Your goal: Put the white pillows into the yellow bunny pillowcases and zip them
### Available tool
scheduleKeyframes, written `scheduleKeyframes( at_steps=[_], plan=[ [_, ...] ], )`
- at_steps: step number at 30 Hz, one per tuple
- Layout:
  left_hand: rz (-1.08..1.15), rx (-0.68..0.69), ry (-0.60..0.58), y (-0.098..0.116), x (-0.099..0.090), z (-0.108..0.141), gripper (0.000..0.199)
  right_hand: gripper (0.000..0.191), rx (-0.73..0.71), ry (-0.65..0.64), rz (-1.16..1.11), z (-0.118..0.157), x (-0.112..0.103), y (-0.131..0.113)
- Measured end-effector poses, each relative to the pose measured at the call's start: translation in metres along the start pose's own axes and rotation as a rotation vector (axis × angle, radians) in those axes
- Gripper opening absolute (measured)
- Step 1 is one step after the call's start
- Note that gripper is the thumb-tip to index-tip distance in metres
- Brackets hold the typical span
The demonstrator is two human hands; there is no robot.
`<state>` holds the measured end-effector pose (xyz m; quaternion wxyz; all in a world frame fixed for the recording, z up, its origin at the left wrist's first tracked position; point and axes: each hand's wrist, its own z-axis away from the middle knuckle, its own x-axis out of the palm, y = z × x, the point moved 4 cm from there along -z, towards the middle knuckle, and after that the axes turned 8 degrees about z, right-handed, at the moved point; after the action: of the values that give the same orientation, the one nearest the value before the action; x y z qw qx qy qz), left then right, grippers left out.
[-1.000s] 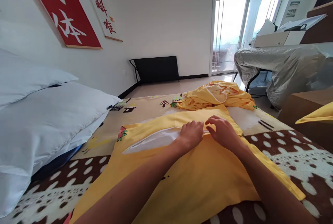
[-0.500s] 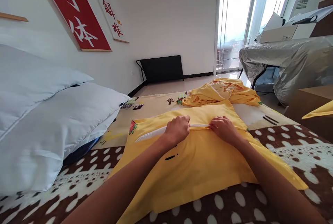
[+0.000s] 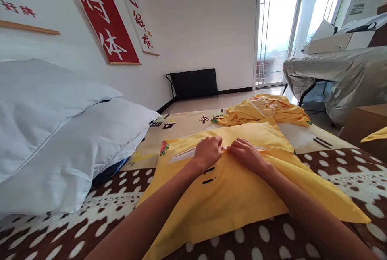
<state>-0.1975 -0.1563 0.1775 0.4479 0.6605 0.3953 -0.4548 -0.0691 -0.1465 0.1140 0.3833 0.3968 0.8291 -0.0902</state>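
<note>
A yellow pillowcase [image 3: 229,195] lies flat on the bed in front of me, with a long slit across its upper part. White material [image 3: 183,155] shows through the slit to the left of my hands. My left hand [image 3: 208,151] is closed on the slit's edge near the middle. Right beside it, my right hand [image 3: 246,155] pinches the same edge, its fingertips almost meeting the left ones. Whether a zipper pull is between the fingers cannot be made out. A red strawberry print [image 3: 164,147] marks the pillowcase's upper left corner.
White pillows [image 3: 121,127] are piled on the left. Crumpled yellow bedding [image 3: 263,109] lies beyond the pillowcase. Beneath is a brown and white dotted blanket [image 3: 263,234]. A plastic-covered table [image 3: 341,66] with boxes stands at the right, near a brown carton [image 3: 367,125].
My right hand has slid left along the slit until close to my left hand, which keeps its hold. The view has shifted slightly, so everything appears further right.
</note>
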Motion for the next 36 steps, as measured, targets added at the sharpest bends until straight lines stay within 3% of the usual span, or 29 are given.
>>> scheduleKeyframes(
  at_steps=[4,8,11,17,23,30,36],
  plan=[
    [0.024,-0.014,0.029,-0.013,-0.011,0.003,0.013,0.024,-0.060,0.143,0.136,0.014,-0.004,-0.002],
    [0.075,-0.049,0.010,-0.040,-0.016,0.011,0.017,0.023,-0.096,0.164,0.184,0.012,-0.008,-0.007],
    [0.137,-0.026,-0.008,-0.053,-0.011,0.019,0.016,0.018,-0.047,0.156,0.108,0.002,-0.010,-0.017],
    [0.151,-0.026,0.042,-0.058,-0.007,0.026,0.016,0.021,-0.146,0.030,0.050,-0.018,-0.003,-0.049],
    [0.206,-0.092,0.014,-0.077,-0.009,0.036,0.016,0.026,-0.163,0.008,-0.009,-0.012,0.002,-0.047],
    [0.328,-0.140,-0.004,-0.101,-0.005,0.044,0.018,0.014,-0.223,0.012,-0.037,-0.025,-0.003,-0.045],
    [0.304,-0.210,0.035,-0.119,-0.013,0.052,0.019,0.012,-0.141,-0.230,-0.181,-0.049,-0.006,-0.049]
  ],
)
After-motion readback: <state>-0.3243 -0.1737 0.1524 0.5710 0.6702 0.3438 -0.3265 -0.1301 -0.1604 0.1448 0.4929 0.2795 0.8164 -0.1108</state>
